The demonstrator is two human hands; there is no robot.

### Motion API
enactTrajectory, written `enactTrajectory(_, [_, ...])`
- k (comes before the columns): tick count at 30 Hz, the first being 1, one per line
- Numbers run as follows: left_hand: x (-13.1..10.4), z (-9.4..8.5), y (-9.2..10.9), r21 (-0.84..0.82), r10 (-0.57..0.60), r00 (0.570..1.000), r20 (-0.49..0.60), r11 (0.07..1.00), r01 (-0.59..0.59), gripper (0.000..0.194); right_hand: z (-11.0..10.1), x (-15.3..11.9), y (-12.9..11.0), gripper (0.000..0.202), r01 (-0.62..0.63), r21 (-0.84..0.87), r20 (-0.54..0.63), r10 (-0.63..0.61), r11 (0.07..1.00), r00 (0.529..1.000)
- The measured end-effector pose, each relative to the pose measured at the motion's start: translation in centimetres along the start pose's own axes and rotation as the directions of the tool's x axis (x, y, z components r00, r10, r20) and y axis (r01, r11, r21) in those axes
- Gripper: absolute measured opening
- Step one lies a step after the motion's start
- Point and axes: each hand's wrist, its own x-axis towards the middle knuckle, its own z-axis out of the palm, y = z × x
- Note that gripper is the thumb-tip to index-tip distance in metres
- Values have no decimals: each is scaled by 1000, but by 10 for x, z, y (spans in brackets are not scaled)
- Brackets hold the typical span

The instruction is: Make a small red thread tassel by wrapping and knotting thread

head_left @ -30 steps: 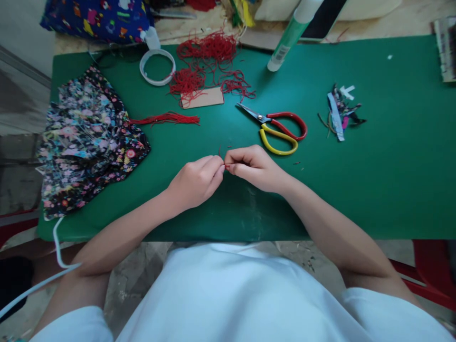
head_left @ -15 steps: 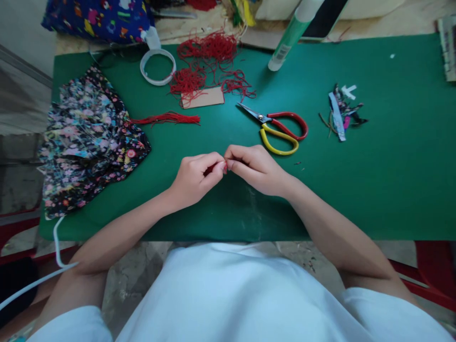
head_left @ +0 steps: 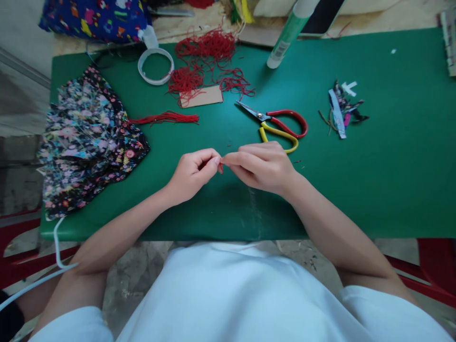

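Craft workspace: scissors [head_left: 262, 117], red thread [head_left: 218, 45], scraps [head_left: 337, 115]

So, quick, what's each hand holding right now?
Left hand: closed, holding a small bit of red thread.
Right hand: at the same red thread; whether it's gripping can't be told.

Your forearms [head_left: 123, 229] angle inward, your left grip [head_left: 190, 175] curled closed, your right grip [head_left: 267, 166] pinching just beside it.

Fingers [head_left: 208, 170] pinching red thread [head_left: 221, 168], scissors [head_left: 263, 117] nearby, green tabletop [head_left: 374, 190]
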Motion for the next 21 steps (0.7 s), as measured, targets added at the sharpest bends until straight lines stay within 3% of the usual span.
enactTrajectory(4, [1,-3,4,104,-22,998,57,994,16,27,-6,2,1,20,-20,-13,127,21,1000,992])
enactTrajectory(9, [3,-9,8,237,-63,989,134,971,30,27,-7,4,-1,18,-135,77,273,110,988,956])
enactTrajectory(13, [2,-13,11,234,-27,988,149,972,-9,29,-1,6,-5,7,-286,276,251,219,917,943])
enactTrajectory(16, [-1,-13,13,205,-7,984,180,978,-30,31,9,7,-10,6,-444,525,170,421,727,891])
enactTrajectory(18, [-2,-10,12,183,-20,981,194,983,-17,32,18,8,-13,7,-531,644,173,572,550,802])
enactTrajectory(21, [-2,-4,7,104,-90,975,203,992,70,32,29,8,-16,7,-595,736,243,696,322,676])
